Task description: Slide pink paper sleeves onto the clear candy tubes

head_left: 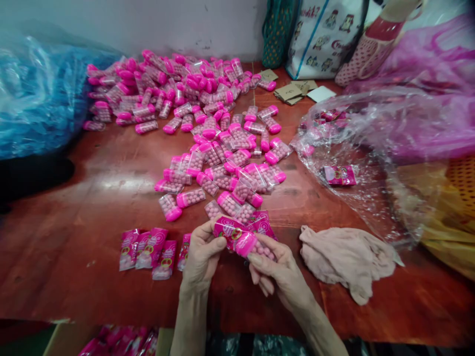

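My left hand (202, 254) pinches a pink printed sleeve label (230, 231) over the cap end of a clear candy tube (256, 247) with a pink cap. My right hand (276, 272) grips that tube from below, fingers curled round it. Both hands meet just above the near edge of the red-brown table (92, 207). Several finished labelled tubes (148, 249) lie in a row left of my left hand. A loose heap of unlabelled pink-capped tubes (222, 168) spreads from just beyond my hands toward the wall.
A beige cloth (347, 259) lies right of my hands. A clear plastic bag (371, 148) with pink labels (339, 174) sits at the right, a blue plastic bag (37, 94) at the left. Shopping bags (322, 34) stand by the wall. A box of pink packs (122, 341) is below the table edge.
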Tool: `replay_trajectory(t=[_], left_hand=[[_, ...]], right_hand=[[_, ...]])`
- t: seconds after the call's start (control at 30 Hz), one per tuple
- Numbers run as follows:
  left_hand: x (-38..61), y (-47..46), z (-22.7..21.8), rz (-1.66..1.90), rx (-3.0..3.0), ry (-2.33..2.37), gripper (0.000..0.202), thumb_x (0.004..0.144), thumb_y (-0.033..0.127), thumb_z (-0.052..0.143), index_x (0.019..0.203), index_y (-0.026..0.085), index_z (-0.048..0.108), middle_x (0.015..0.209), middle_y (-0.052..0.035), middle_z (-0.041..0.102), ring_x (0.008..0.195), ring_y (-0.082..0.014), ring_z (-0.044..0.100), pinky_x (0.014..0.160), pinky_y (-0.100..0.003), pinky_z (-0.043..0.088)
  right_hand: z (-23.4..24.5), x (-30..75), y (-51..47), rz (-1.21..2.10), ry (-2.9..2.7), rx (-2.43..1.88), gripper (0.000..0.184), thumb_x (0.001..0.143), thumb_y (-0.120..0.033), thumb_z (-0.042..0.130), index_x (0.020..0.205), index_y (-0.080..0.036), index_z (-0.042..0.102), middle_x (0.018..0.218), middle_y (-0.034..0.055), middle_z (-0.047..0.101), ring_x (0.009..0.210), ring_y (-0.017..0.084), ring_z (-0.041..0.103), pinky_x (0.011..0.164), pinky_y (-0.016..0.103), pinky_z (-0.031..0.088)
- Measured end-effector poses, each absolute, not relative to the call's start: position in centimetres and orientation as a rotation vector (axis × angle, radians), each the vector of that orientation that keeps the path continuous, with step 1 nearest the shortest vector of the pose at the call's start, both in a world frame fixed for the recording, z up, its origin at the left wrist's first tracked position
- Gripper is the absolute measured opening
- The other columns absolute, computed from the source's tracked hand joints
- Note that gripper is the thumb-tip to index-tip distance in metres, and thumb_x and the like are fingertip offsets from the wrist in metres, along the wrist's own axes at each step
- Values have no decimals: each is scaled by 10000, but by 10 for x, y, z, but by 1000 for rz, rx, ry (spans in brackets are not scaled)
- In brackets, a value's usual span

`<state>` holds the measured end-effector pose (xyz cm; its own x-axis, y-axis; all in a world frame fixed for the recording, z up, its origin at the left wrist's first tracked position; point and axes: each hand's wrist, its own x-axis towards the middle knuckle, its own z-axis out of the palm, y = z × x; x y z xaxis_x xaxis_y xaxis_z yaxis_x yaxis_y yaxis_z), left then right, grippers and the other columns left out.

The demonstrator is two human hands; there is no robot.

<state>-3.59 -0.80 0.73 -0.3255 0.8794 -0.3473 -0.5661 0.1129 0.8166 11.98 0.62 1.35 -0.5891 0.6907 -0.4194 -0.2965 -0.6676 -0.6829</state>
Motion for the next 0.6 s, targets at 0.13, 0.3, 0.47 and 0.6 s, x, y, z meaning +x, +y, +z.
replay_trajectory(t=[0.13, 0.3, 0.47, 0.6], left_hand=[[-39, -11, 9, 1523, 369, 1148, 280, 550, 229, 745, 816, 156, 694, 671, -32, 655, 584, -146, 568, 541, -237, 447], [-33, -10, 13, 1471, 421, 1087, 282, 559, 166, 729, 835, 135, 685, 665, -23, 639, 493, -101, 512, 427, -194, 403], [-31, -4, 14, 1571, 375, 1117, 260, 606, 144, 711, 859, 152, 650, 650, 1, 616, 484, -78, 504, 425, -168, 410], [-33, -2, 9, 1683, 318, 1202, 245, 630, 148, 710, 865, 159, 641, 663, 1, 628, 522, -74, 530, 478, -158, 422]], right_hand=[[15, 113, 1, 2289, -620, -906, 382, 784, -289, 599, 1132, -145, 535, 474, -58, 532, 282, 0, 257, 293, 123, 245], [16, 109, -3, 2186, -658, -954, 364, 807, -303, 581, 1138, -164, 522, 490, -61, 529, 283, -5, 264, 293, 115, 241], [15, 110, -2, 2073, -735, -1036, 388, 813, -319, 573, 1158, -162, 489, 504, -61, 528, 292, 4, 281, 298, 120, 239], [13, 110, 1, 2033, -749, -1048, 322, 807, -339, 574, 1074, -163, 530, 495, -69, 508, 297, 9, 261, 301, 129, 225]])
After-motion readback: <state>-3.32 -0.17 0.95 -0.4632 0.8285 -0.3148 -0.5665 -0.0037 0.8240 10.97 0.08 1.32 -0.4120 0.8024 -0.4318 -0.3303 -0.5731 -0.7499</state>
